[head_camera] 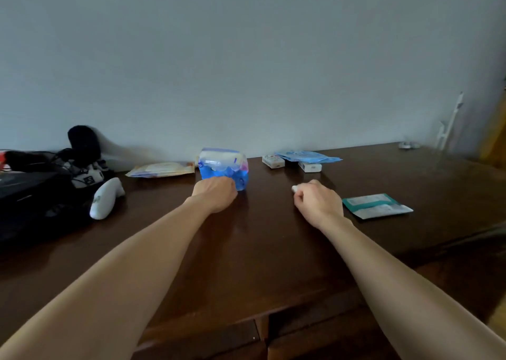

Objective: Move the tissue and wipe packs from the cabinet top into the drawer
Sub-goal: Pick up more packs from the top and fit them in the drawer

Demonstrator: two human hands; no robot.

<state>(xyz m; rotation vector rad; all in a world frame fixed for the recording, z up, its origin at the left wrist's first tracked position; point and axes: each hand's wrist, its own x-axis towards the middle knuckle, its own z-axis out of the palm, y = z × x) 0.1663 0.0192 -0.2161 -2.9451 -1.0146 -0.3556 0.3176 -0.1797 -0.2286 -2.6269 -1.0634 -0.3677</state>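
At the far left we see a black case (24, 192) lying on the dark wooden worktop (273, 244); a white controller (105, 198) rests just beside it; behind that we make out a dark plush toy (83, 151) leaning near the pale wall (246, 58); at the far right corner we find a small metallic object (408, 145) and a thin white stand (449, 125), too blurred to identify.
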